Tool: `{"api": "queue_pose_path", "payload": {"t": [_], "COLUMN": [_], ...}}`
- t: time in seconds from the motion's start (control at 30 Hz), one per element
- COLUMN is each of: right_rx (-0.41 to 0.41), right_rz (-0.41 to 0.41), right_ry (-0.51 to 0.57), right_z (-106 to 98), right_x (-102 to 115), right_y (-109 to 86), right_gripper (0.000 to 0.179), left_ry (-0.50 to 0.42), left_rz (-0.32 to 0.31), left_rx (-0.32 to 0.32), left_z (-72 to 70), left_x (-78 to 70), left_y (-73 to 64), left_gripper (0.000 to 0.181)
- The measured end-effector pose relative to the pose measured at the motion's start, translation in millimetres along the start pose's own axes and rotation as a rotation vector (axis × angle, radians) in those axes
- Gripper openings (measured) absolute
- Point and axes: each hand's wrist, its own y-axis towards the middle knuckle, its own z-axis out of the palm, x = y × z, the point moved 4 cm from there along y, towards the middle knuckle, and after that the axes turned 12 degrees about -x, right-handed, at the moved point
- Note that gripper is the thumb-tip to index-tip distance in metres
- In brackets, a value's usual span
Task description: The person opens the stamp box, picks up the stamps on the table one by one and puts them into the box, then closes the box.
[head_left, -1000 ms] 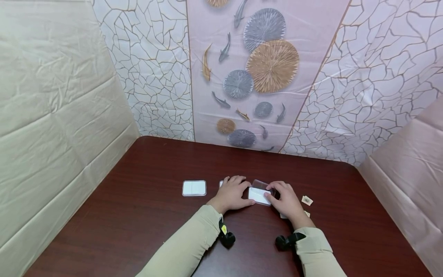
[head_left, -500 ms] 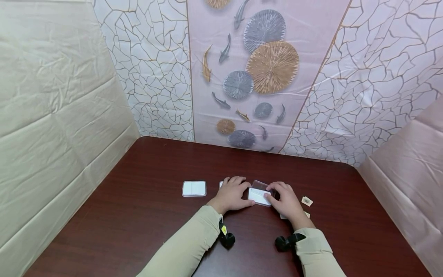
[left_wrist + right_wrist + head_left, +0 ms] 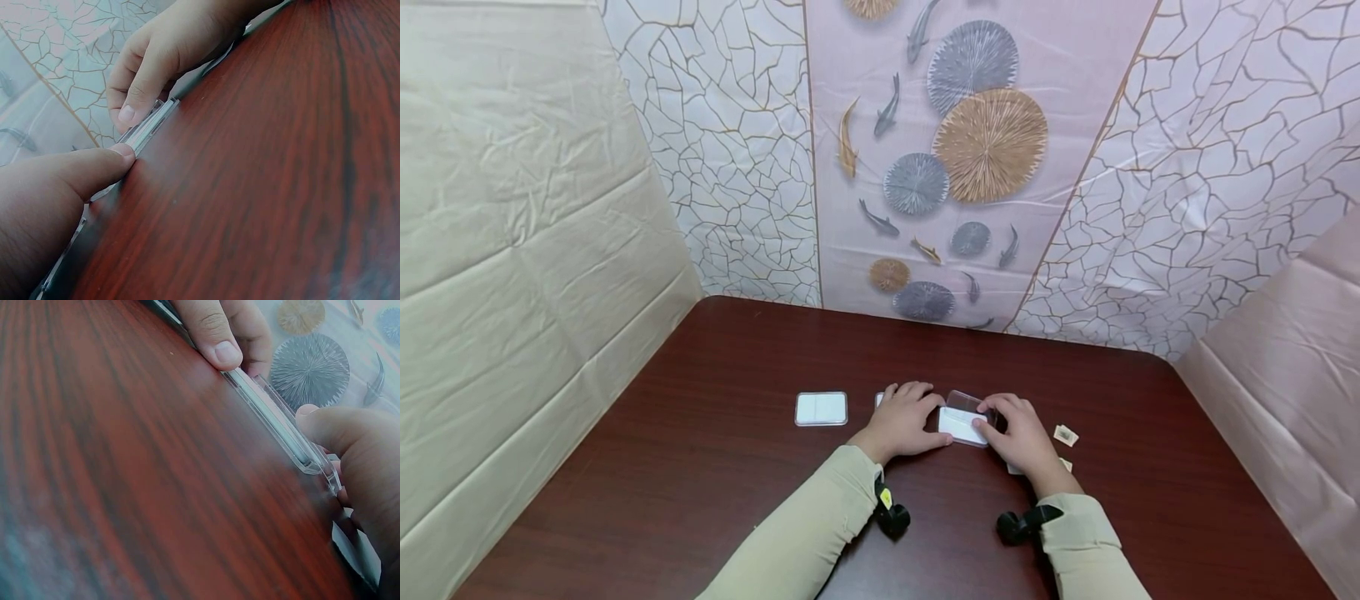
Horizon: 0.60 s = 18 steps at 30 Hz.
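A flat clear plastic case point(image 3: 958, 423) with a white insert lies on the table between my hands, its clear lid point(image 3: 964, 401) showing along the far side. My left hand point(image 3: 901, 423) holds the case's left end, thumb at the near corner and index finger at the far one. At the right end, my right hand point(image 3: 1021, 429) has its thumb on the white insert and its index finger by the lid's edge. The right wrist view gives the case point(image 3: 269, 412) edge-on, with the left thumb point(image 3: 225, 354) pressed on its near corner. Some right fingers are hidden behind it.
Another white-filled clear case point(image 3: 821, 408) lies to the left. Part of a further one point(image 3: 878, 398) shows behind my left hand. Small printed paper pieces point(image 3: 1065, 434) lie to the right, some partly under my right wrist. Patterned cloth point(image 3: 925, 250) hangs behind the brown table point(image 3: 737, 358).
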Motion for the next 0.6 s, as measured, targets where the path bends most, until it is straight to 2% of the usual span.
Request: {"api": "queue_pose_path", "payload": {"t": [0.6], "right_rx": [0.017], "right_rz": [0.009], "right_ry": [0.005], "right_z": [-0.6], "right_x": [1.5], "right_y": [0.0], "right_gripper": [0.02], "left_ry": [0.003], "left_rz": [-0.005], "left_rx": [0.008], "left_z": [0.5], "left_x": [1.9], "left_y": [0.4], "left_gripper": [0.058]}}
